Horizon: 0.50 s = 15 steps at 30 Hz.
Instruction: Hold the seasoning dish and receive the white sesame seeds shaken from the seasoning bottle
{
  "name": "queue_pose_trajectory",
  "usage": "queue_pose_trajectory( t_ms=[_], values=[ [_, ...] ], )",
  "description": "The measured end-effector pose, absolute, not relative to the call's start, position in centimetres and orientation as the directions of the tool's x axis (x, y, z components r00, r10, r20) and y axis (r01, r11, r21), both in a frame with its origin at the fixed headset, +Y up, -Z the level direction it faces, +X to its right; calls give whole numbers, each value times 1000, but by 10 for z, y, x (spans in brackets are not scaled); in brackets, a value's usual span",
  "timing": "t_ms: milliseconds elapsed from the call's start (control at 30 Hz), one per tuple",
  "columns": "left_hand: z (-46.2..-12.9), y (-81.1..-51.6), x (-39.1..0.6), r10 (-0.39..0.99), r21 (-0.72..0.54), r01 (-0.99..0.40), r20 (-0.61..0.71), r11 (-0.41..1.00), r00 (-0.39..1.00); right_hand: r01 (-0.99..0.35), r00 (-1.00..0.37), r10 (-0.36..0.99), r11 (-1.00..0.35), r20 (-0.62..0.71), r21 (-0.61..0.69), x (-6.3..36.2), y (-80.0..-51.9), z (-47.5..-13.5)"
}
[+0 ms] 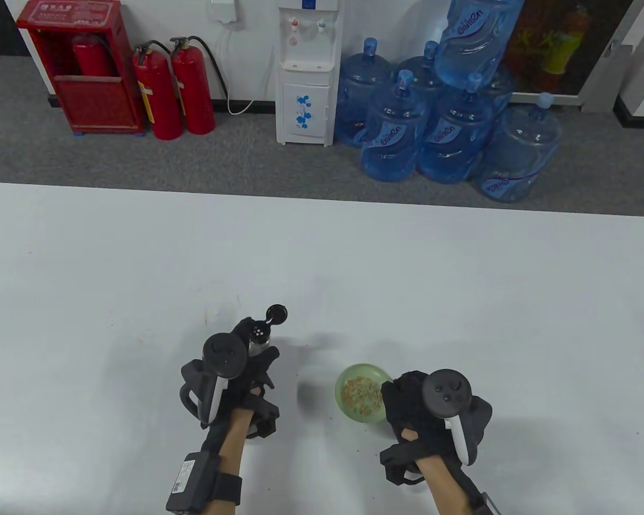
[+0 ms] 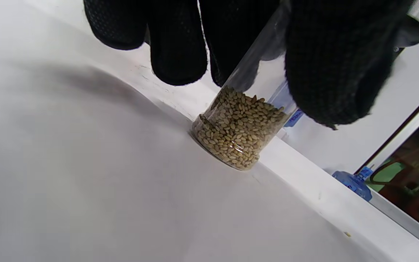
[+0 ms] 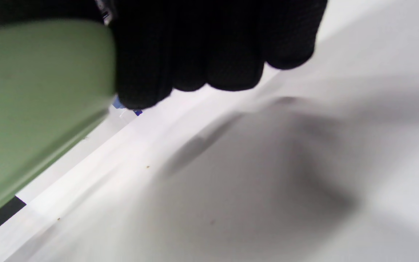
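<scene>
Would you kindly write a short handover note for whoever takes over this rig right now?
Left hand: grips the clear glass seasoning bottle, upright with its base on the white table, flip cap open, partly full of seeds.
Right hand: holds the small green round dish by its rim, lifted off the table.
Done: sesame seeds already lie in the dish.
Left: judge whether more is needed; otherwise set the dish down.

We see a white table [image 1: 139, 268] filling the lower two thirds of the table view. In the left wrist view a clear seasoning bottle [image 2: 238, 134], partly filled with sesame seeds [image 2: 236, 138], appears to stand on it at frame centre. A few stray specks lie on its surface.
</scene>
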<state>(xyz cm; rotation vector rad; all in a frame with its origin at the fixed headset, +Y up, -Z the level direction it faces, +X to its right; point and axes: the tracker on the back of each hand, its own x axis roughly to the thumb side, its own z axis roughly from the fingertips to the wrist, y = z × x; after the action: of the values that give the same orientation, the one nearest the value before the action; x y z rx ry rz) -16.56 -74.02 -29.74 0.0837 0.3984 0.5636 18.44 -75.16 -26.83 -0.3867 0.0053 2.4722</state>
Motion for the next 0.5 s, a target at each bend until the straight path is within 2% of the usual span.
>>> queue_pose_trajectory(
  t_ms=[233,333,500],
  values=[
    [-279,-738,-165,566,201,-530,-273,824,778,-592,-758,593,-800,-273,-94,185,-747,-266],
    [-259,-738,-169,598,146,-580,-249,801,762,-592,-752,593,-800,-287,-100,189,-748,-267],
    [-228,-726,-170,676,202,-645,-187,737,713,-586,-751,587,-804,-301,-104,193,-750,-269]
  ],
)
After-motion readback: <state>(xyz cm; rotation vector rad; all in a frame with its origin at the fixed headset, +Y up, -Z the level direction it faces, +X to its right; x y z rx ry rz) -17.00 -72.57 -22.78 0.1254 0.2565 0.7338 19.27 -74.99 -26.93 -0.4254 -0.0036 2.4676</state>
